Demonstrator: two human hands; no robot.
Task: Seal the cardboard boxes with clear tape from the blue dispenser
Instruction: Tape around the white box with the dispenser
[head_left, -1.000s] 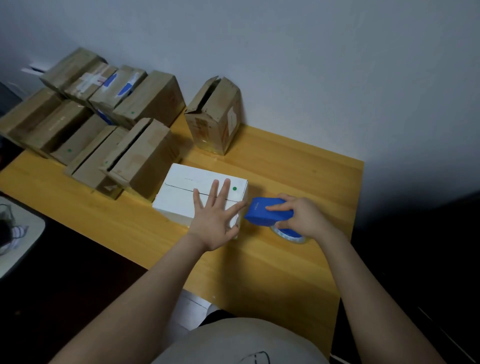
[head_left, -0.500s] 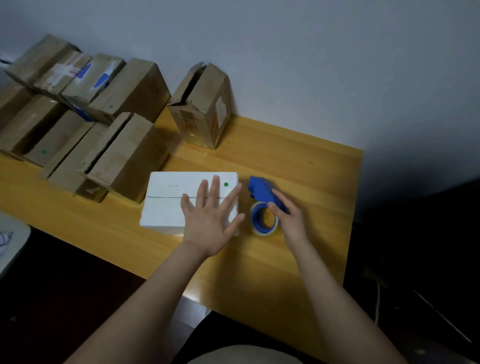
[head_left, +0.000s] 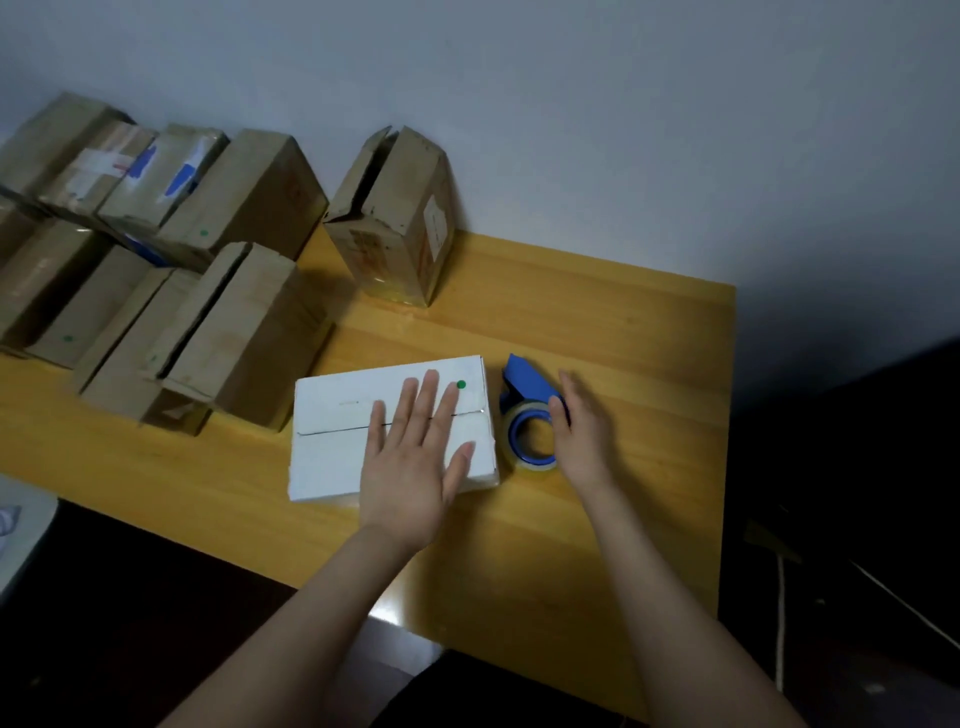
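- While the left hand (head_left: 415, 457) lies flat on the white box (head_left: 332, 447), its fingers (head_left: 428, 389) are straight and spread and grip nothing. They press down across the lid seam (head_left: 332, 430), and the tips reach just short of a green dot (head_left: 461, 384).
- The right hand (head_left: 584, 431) is slightly blurred. Its fingers (head_left: 569, 384) look nearly straight, lying along the outer side of the blue dispenser (head_left: 530, 384) and touching it or all but touching it. They are not wrapped round it.
- The dispenser lies on its side on the table (head_left: 597, 322), in the gap between the two sets of fingers and just beside the box's end. Its clear tape roll (head_left: 519, 462) sits toward the right palm.
- The step in hand seems to be the very start of sealing this box: flaps held shut, tape not yet laid, tool not yet picked up.
- The next move likely calls for the right fingers to curl round the dispenser's body, lift it and bring its mouth to the seam end nearest the left fingertips. Meanwhile the left hand keeps the flaps down and stays clear of the tape's path.
- Beyond the left fingertips stand brown boxes (head_left: 249, 332), several with gaping seams.
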